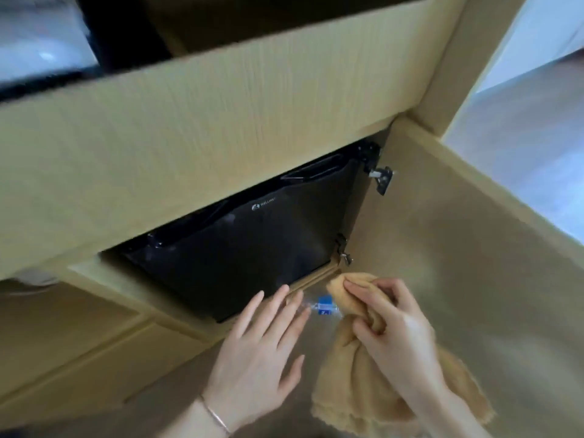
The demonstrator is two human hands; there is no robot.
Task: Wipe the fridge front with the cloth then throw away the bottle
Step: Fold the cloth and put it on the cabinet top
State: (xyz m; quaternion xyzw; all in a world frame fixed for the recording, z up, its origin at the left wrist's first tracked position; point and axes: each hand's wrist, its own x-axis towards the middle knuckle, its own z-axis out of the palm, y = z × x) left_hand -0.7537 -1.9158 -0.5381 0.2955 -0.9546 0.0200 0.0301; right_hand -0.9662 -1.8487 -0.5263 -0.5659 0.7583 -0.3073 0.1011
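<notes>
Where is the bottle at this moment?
Head view, low and right of centre: the bottle lies between the left hand and the cloth that the right hand holds, close beside the fridge front.

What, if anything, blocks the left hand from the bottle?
Probably nothing, so yes. The left hand is open, fingertips right next to the bottle, nothing between. The right hand grips the cloth on the bottle's far side.
</notes>
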